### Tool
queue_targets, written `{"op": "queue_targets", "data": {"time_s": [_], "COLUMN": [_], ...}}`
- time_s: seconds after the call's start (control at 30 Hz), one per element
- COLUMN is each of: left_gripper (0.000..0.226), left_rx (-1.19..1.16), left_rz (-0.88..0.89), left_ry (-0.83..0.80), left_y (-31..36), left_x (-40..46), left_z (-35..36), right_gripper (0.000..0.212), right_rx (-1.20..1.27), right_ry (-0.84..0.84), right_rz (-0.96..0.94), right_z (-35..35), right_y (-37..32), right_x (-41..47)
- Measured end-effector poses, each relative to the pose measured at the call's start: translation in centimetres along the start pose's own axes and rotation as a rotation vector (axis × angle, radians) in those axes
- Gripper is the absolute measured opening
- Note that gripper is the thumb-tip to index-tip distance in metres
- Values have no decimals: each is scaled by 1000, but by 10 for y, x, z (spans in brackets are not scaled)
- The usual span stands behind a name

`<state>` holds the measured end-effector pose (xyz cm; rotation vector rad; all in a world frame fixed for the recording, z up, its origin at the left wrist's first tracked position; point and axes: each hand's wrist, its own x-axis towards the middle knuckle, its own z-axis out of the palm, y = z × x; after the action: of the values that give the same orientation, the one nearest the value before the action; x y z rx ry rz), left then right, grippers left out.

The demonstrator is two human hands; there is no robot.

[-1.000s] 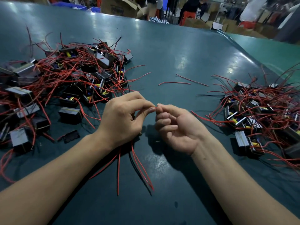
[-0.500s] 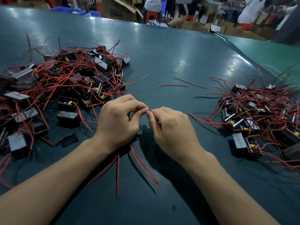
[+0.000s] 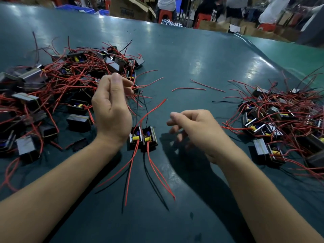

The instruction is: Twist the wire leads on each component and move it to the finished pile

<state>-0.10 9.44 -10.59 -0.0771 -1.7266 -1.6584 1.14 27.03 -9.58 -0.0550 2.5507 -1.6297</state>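
Left pile of components (image 3: 57, 95) at 9 to 10 o'clock on the green table (image 3: 175, 55): small black-and-metal blocks with yellow parts, tangled in red wire leads, a few black leads mixed in. Left hand (image 3: 112, 106) raised at about 10 o'clock from frame centre, over the pile's right edge, thumb and forefinger pinched together near red lead ends; wires blur there, can't tell for sure if a lead sits in the pinch, other fingers curled loose. Just below and right of that wrist, two components (image 3: 142, 138) sit side by side, touching, on the table near centre, yellow parts facing the camera. Red and black leads run from them toward 6 o'clock along the table; one red lead (image 3: 154, 109) and one black lead rise toward 12 o'clock, near the left hand. Right hand (image 3: 196, 128) at about 3 o'clock from the pair, apart from it, palm down, fingers loosely bent and spread, nothing seen in it. Two loose red wire pieces (image 3: 189, 88) lie at 1 o'clock on bare table. Right pile of components (image 3: 280, 120) at 3 o'clock, same blocks, red leads fanning out.
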Motion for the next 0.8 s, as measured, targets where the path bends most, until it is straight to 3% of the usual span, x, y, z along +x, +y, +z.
{"op": "queue_targets", "data": {"time_s": [0.1, 0.17, 0.23, 0.3, 0.37, 0.5, 0.67, 0.8], "left_gripper": [41, 50, 55, 57, 57, 55, 49, 50], "left_rx": [-126, -308, -557, -745, -815, -738, -553, -334], "left_rz": [-162, -390, -638, -766, -781, -715, -654, -465], "left_ry": [80, 144, 184, 177, 113, 9, -41, -101], "left_y": [-2, -2, -3, -5, -5, -2, 1, 4], "left_x": [-4, -7, -7, -5, -4, -1, -2, -6], "left_z": [5, 10, 10, 7, 4, 3, 7, 8], "right_gripper": [47, 61, 56, 48, 42, 44, 42, 44], "right_rx": [-408, -589, -643, -665, -671, -851, -819, -620], "right_ry": [2, 48, 28, -42, -41, 198, 227, 695], "right_rz": [-158, -250, -313, -321, -303, -170, -139, -167], "right_z": [27, 46, 52, 47, 33, -1, -10, -54], "right_y": [2, -3, -6, -7, -6, 5, 10, 3], "right_x": [-11, -23, -26, -23, -18, -5, 5, 9]}}
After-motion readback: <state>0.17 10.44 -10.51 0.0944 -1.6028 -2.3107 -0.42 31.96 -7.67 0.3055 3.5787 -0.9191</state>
